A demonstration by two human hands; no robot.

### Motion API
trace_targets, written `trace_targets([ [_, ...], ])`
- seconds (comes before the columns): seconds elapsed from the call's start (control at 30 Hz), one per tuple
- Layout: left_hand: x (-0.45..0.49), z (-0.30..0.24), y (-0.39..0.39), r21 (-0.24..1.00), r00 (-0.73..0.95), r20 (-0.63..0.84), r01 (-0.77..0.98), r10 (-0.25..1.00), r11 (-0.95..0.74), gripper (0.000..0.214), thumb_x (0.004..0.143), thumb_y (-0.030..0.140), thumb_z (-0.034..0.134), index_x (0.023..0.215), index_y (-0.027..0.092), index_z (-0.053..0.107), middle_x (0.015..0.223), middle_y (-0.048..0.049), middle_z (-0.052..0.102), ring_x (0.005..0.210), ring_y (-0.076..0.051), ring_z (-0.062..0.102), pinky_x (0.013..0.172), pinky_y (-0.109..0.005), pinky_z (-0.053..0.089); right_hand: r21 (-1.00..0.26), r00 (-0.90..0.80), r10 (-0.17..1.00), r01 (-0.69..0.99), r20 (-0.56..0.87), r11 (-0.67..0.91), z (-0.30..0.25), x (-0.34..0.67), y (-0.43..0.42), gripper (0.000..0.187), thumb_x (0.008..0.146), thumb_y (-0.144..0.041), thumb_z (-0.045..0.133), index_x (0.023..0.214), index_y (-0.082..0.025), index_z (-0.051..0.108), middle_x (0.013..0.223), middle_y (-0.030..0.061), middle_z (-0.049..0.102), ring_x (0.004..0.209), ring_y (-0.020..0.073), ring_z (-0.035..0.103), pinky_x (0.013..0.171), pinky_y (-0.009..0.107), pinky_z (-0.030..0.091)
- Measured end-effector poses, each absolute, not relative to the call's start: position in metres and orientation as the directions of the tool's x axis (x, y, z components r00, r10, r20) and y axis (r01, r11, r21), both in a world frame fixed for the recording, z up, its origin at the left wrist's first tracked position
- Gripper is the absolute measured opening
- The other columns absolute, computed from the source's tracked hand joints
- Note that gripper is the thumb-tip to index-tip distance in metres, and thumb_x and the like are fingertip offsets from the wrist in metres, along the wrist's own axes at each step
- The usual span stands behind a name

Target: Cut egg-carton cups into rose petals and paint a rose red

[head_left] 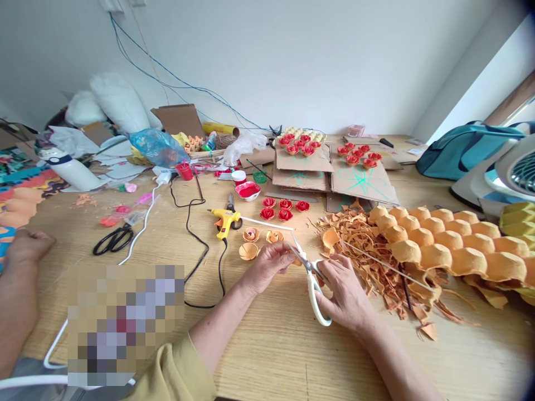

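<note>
Sleeve [192, 367]: mine, crossing the tabletop's [267, 362] near edge.
Right grip [345, 289]: closed around the handles of the white-handled scissors [309, 267].
Left grip [270, 264]: pinching a small orange piece [297, 260], partly hidden, between my fingertips and right at the blades.
Cutting: short snips seem best, turning the piece into the blades, fingertips clear.
Orange cups [249, 252]: just beyond my left grip.
Red roses [285, 215]: further on, toward the far edge.

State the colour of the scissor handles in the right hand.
The handles are off-white, clearest in the head view.
</note>
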State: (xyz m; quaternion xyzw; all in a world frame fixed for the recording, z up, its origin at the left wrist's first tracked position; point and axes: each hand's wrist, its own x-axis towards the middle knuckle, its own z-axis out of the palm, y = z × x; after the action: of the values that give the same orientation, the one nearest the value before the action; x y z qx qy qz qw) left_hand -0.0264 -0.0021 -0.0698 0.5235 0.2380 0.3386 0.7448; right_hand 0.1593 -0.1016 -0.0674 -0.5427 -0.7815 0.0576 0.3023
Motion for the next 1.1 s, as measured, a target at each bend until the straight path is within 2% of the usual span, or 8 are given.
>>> trace_targets([
  [0.2,-0.03,-0.061,0.0,0.968,0.658,0.047,-0.214,0.751,0.127,0.03,0.076,0.044,0.075,0.087,0.016,0.071,0.07,0.0017,0.052,0.055,-0.007,0.029,0.051,-0.024,0.018,-0.433,-0.237,0.879,0.798,0.414,0.419,-0.065,0.16,-0.101,0.022,0.088,-0.029,0.054,0.075,-0.023,0.038,0.068,-0.004,0.05,0.063,0.0147,0.049,0.089,0.038,0.039],
  [0.33,-0.032,-0.05,0.0,0.983,0.674,0.094,-0.181,0.733,0.041,0.026,0.079,0.041,0.073,0.079,0.015,0.07,0.068,0.0007,0.053,0.057,-0.008,0.035,0.053,-0.024,0.024,-0.438,-0.241,0.883,0.796,0.403,0.418,-0.064,0.16,-0.101,0.022,0.089,-0.03,0.054,0.075,-0.023,0.039,0.069,-0.0036,0.05,0.064,0.0153,0.049,0.089,0.039,0.038],
  [0.47,-0.032,-0.045,0.0,0.987,0.644,0.104,-0.163,0.758,0.002,0.023,0.079,0.039,0.073,0.079,0.016,0.072,0.07,-0.0006,0.055,0.06,-0.01,0.04,0.056,-0.024,0.029,-0.449,-0.243,0.896,0.798,0.371,0.402,-0.062,0.161,-0.101,0.019,0.087,-0.027,0.053,0.075,-0.023,0.04,0.069,-0.0033,0.051,0.064,0.0148,0.048,0.087,0.037,0.038],
  [0.8,-0.035,-0.061,0.007,0.989,0.633,0.074,-0.146,0.77,0.025,0.024,0.079,0.039,0.074,0.084,0.016,0.072,0.067,0.001,0.051,0.057,-0.008,0.031,0.051,-0.022,0.023,-0.47,-0.23,0.912,0.799,0.339,0.376,-0.062,0.162,-0.1,0.025,0.091,-0.034,0.051,0.072,-0.022,0.04,0.07,-0.0006,0.055,0.068,0.0167,0.05,0.074,0.031,0.039],
  [1.1,-0.036,-0.068,0.01,0.975,0.668,0.04,-0.19,0.743,0.118,0.023,0.077,0.038,0.074,0.088,0.017,0.073,0.064,0.0041,0.04,0.056,-0.007,0.025,0.05,-0.022,0.018,-0.526,-0.238,0.913,0.757,0.33,0.388,-0.067,0.161,-0.099,0.024,0.093,-0.027,0.047,0.072,-0.023,0.038,0.066,-0.0029,0.05,0.06,0.0143,0.042,0.072,0.03,0.038],
])
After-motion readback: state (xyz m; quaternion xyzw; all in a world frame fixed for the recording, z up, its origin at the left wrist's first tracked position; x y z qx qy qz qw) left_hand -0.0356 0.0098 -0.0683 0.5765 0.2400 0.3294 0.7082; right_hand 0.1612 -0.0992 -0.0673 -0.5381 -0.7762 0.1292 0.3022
